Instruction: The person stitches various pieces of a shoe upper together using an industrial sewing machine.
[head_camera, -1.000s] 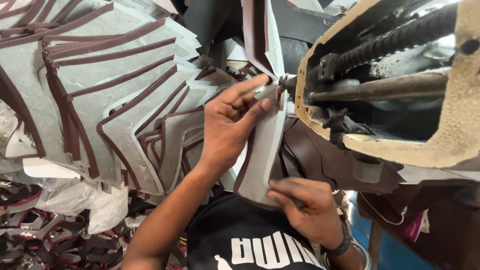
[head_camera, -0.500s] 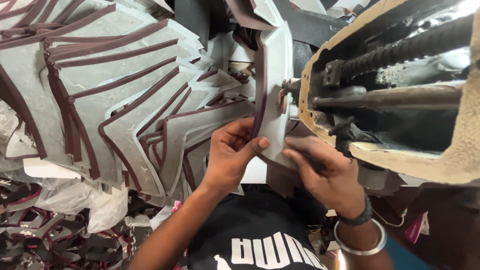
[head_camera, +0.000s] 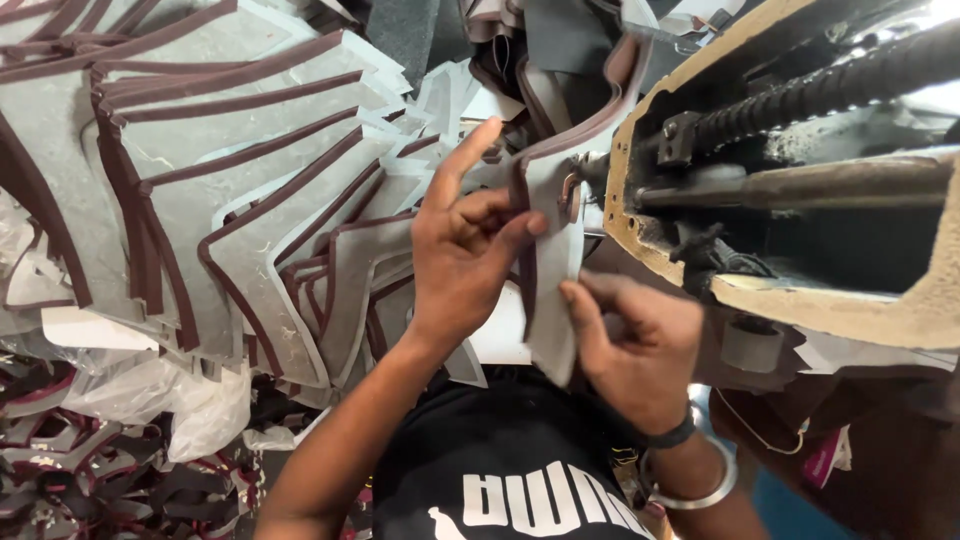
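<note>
Partly hidden behind left hand (head_camera: 465, 260): grey piece (head_camera: 555, 270); machine (head_camera: 800, 190) cut off at right edge.

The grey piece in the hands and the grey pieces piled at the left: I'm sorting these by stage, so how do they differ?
The held grey piece stands on edge between the left hand and right hand, against the machine; the piled grey pieces lie flat, fanned and overlapping. The held piece is a single one, pinched by fingers; the piled ones are many and untouched. Both kinds are angular, grey, with a dark maroon strip along the edge.
</note>
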